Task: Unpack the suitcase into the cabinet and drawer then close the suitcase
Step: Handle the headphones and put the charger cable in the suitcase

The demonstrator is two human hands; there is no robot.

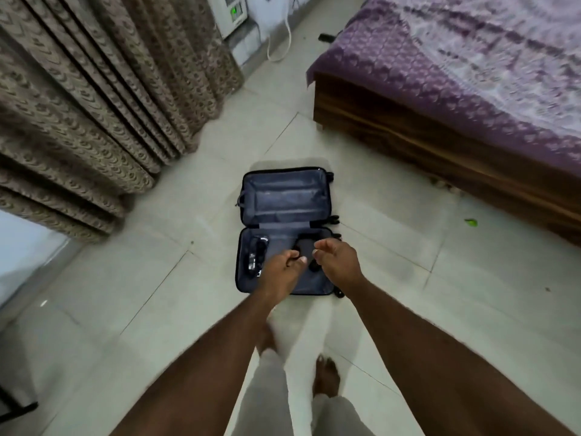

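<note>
Here, the scene in short:

Suitcase: the suitcase lies open flat on the floor, lid half farther from the person, base half nearer. It sits between the curtain and the bed, apart from both.

Contents: a dark bundle lies in the base half toward its right; a shiny dark item lies along its left wall. What either one is I cannot tell. The lid half looks empty.

Left hand: the left hand reaches out over the base half, fingers loosely curled and thumb forward. It seems to hold nothing, though blur leaves that unsure.

Right hand: the right hand is beside it, fingers half open and relaxed, empty as far as I can see.

Position: both hands appear in front of the dark bundle, one at each side of it. The person stands upright, so I judge them to be above it, not touching.

Risk: the shiny item could be left behind if both hands go for the bundle, and the suitcase then closed too soon.

Risk: a loose bundle taken with half-open hands may sag and spill on the way to the cabinet, which is not in view.

Risk: bare feet near the suitcase edge could catch on it.
</note>
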